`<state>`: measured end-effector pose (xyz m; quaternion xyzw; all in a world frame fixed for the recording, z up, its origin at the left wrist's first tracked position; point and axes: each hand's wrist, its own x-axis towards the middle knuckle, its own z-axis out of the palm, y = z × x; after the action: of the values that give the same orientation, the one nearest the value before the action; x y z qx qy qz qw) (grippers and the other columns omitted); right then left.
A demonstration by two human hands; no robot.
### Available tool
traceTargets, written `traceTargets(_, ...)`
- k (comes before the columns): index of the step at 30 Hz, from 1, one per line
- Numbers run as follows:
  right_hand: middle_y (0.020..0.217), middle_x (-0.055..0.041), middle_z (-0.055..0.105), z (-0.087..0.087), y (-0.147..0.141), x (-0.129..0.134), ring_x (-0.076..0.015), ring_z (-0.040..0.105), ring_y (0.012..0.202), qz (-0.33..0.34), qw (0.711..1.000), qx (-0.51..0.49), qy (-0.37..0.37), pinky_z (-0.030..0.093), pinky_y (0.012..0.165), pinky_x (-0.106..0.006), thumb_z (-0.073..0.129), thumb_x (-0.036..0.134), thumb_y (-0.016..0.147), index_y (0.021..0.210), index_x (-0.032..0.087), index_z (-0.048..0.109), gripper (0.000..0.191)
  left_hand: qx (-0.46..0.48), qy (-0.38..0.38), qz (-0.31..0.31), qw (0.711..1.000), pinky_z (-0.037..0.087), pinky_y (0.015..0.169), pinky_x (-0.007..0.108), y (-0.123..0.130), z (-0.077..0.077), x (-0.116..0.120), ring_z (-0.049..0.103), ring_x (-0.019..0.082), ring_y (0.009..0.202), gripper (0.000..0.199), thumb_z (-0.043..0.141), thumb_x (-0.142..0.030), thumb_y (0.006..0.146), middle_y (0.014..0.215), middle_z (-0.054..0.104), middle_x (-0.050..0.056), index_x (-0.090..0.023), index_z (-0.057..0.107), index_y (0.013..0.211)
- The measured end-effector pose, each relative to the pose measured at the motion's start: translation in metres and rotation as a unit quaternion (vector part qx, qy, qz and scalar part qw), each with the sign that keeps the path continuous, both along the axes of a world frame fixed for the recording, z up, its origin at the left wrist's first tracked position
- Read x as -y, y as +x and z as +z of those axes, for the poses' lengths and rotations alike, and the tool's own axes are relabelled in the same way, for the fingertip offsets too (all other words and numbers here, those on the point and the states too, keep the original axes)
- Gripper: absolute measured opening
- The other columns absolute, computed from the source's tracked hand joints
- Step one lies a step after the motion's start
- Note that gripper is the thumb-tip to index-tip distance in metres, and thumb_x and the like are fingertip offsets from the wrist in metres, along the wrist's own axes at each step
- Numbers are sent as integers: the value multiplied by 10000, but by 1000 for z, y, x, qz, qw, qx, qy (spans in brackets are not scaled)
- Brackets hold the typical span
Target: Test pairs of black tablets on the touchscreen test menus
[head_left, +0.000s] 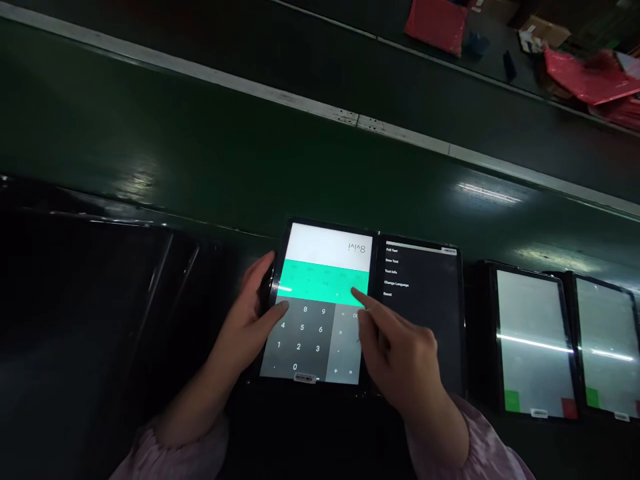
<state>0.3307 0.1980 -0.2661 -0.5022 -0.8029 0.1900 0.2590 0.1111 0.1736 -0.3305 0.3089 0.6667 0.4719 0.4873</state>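
Directly below the head camera, a tablet with calculator screen (320,303) lies flat at the near edge of a dark green conveyor belt (200,147); left hand (247,323) grips its left edge, thumb laid over the glass beside the digit keys, fingers wrapped round the bezel; right hand (400,357) hovers over the tablet's right side, index finger out with its tip on the green band just above the operator keys, other fingers curled loosely under, holding nothing; pale pink sleeves at both wrists.

Touching the tablet's right edge, a second tablet (425,300) shows a dark menu of white text lines, partly covered by the right hand; further right, well apart from both hands, two tablets with pale screens (533,340) sit side by side, each with a green and a red square at the bottom corners; left of the left hand, dark glossy sheets (100,293), detail too dim to tell.

Belt runs wide and bare behind the tablets up to a grey metal rail (350,120) crossing diagonally; beyond the rail, red bags (590,77) and cardboard at top right; room dim, ceiling light glinting off the belt; open room lies behind the tablet row, little on either side of it.
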Motion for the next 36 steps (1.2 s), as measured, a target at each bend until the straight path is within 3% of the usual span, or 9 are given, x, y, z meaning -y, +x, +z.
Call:
traceTargets(2, 724, -25, 776, -1, 5, -3, -60, 467, 379, -31, 999, 30, 2, 349, 415, -216, 451, 224, 1130, 1225, 89, 793, 380, 32, -6, 17, 999, 377, 1296, 495, 2, 4, -1, 408, 372, 1597, 751, 827, -350, 747, 1675, 527, 64, -311, 652, 1476)
traceTargets(5, 732, -36, 781, -3, 3, -5, -63, 444, 374, -5, 999, 51, -16, 338, 413, -227, 461, 217, 1125, 1180, 106, 809, 370, 76, -31, 43, 996, 395, 1283, 514, 4, 10, -4, 464, 384, 1559, 758, 823, -335, 712, 1649, 560, 72, -302, 662, 1452)
traceTargets(10, 1104, -122, 844, -2, -3, -6, -48, 493, 405, 61, 997, 48, -13, 376, 423, -236, 447, 201, 1131, 934, 123, 800, 412, 78, -39, 65, 994, 426, 1260, 514, 6, 15, -6, 492, 387, 1536, 687, 818, -314, 697, 1551, 656, 61, -290, 703, 1374)
traceTargets(16, 816, -47, 821, 1, 6, -4, -56, 406, 367, -15, 999, 48, -20, 313, 401, -232, 449, 195, 1116, 1151, 120, 805, 365, 64, -30, 67, 995, 461, 1232, 472, 6, 16, -7, 536, 362, 1499, 605, 798, -305, 735, 1480, 701, 46, -292, 729, 1336)
traceTargets(21, 1123, -112, 841, -2, -1, -2, -61, 552, 451, 64, 996, 54, -18, 389, 451, -242, 443, 191, 1123, 998, 142, 810, 391, 72, -23, 94, 993, 431, 1259, 475, 7, 17, -10, 522, 351, 1513, 569, 812, -292, 692, 1456, 716, 33, -306, 754, 1259)
traceTargets(24, 935, -84, 840, 2, 8, -4, -75, 581, 463, 43, 999, 28, -11, 399, 457, -227, 428, 205, 1128, 1106, 123, 808, 389, 71, -11, 116, 991, 411, 1278, 490, 5, 18, -13, 519, 340, 1516, 514, 799, -257, 666, 1364, 761, 22, -319, 775, 1175)
traceTargets(28, 617, 9, 687, 8, 40, -12, -70, 384, 347, -66, 997, 48, 7, 294, 393, -229, 450, 248, 1117, 1245, 116, 794, 390, 52, 4, 113, 992, 423, 1280, 515, 4, 18, -19, 516, 349, 1516, 412, 782, -272, 661, 1304, 783, 23, -312, 805, 1070)
traceTargets(31, 572, 19, 645, 7, 63, -17, -71, 324, 343, -107, 991, 71, 24, 260, 384, -238, 457, 281, 1119, 1194, 108, 819, 408, 29, -4, 114, 993, 460, 1258, 524, -1, 15, -24, 516, 355, 1518, 319, 760, -275, 695, 1347, 772, 35, -306, 821, 1007)
traceTargets(36, 561, 17, 646, 1, 78, -18, -77, 282, 345, -108, 991, 71, 21, 268, 370, -238, 458, 316, 1124, 1150, 121, 834, 424, 59, -6, 89, 994, 425, 1266, 597, -22, 14, -31, 626, 383, 1401, 282, 792, -313, 701, 1218, 815, 89, -262, 848, 973)
